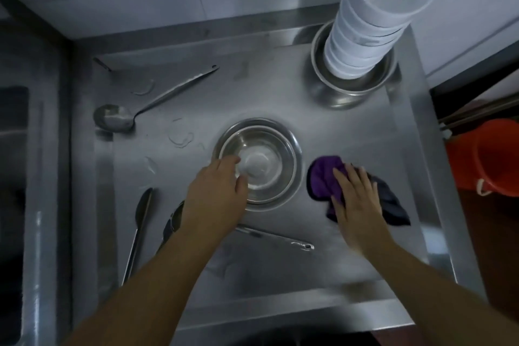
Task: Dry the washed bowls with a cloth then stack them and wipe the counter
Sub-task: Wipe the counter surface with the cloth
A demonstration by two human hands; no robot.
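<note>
Left hand (pixel 217 182) gripping steel bowl (pixel 257 161) rim mid-tabletop (pixel 280 93); right hand (pixel 355 199) flat on purple cloth (pixel 323 177); white bowl stack (pixel 373 17) behind.

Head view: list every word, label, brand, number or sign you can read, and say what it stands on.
None can be read.
Steel bowl under the left hand: no marking shows.
White bowl stack: plain.
Purple cloth under the right hand: no tag visible.
Orange bucket: no print shows.
Ladle and spoon handles: any stamps are too small and blurred to tell.
</note>
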